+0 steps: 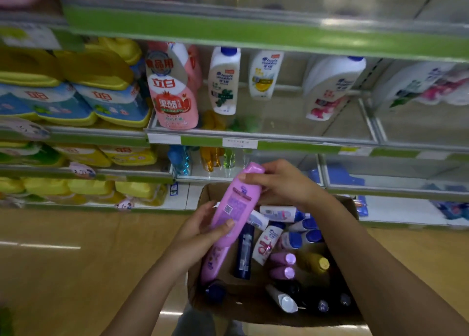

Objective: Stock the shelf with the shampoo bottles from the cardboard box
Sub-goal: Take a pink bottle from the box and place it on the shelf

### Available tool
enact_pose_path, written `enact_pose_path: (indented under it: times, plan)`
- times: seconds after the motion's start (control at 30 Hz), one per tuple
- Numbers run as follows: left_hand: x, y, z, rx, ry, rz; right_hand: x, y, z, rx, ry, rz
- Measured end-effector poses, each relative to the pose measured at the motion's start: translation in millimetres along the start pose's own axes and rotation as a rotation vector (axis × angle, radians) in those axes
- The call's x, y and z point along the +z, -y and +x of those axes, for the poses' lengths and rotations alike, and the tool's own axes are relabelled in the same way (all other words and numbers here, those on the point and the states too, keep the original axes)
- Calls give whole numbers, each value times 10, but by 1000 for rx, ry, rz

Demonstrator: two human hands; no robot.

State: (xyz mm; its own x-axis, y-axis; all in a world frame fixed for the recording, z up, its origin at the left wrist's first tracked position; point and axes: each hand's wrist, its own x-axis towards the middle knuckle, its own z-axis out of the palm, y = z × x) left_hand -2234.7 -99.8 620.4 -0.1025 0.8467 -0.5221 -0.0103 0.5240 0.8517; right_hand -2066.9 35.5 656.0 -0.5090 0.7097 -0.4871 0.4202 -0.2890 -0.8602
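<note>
A pink bottle [234,203] is held above the cardboard box [203,292], tilted so that its cap end points up toward the shelf [266,142] and its lower end points back over the box's left side. The right hand [281,180] grips the bottle just below the cap, the fingers curled over the top and the thumb hidden behind. The left hand [203,229] holds the middle of the bottle from the left side, its thumb lying across the printed label and its fingers curled underneath. Directly below it, inside the box, a second pink bottle [215,259] lies against the left wall, with a dark blue bottle [245,250] just beside it and a white bottle with a red label [266,244] further right. More white bottles with blue caps [299,234] are heaped at the far end of the box. On the shelf above the box stand white bottles [223,81], well apart from each other.
</note>
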Motion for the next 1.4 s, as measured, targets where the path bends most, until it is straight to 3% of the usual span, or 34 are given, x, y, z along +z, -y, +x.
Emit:
enact_pose_path:
  times: [0.1, 0.3, 0.47, 0.6, 0.83, 0.9, 1.07, 1.13, 1.4]
  plan:
    - [33, -177, -154, 60, 102, 31, -46, 306, -179, -86, 9, -9]
    - [88, -518, -354, 189, 79, -52, -70, 710, -451, -159, -50, 5]
    - [110, -761, -476, 298, 1, -88, -18, 971, -608, -209, -112, -7]
    - [128, -869, -529, 405, -128, -48, 91, 1131, -697, -228, -225, -113]
    - [215, -1022, -580, 533, -292, 81, 257, 1309, -717, -265, -367, -64]
    - [187, -1069, -596, 478, -214, 36, 236, 1377, -745, -287, -376, -37]
    - [77, -1154, -653, 268, 203, -381, 148, 1444, -818, -319, -283, 100]
    - [105, -1157, -659, 295, 184, -309, 136, 1437, -831, -331, -242, 112]
    - [246, -1094, -585, 493, -188, 307, 137, 1412, -824, -341, -250, -62]
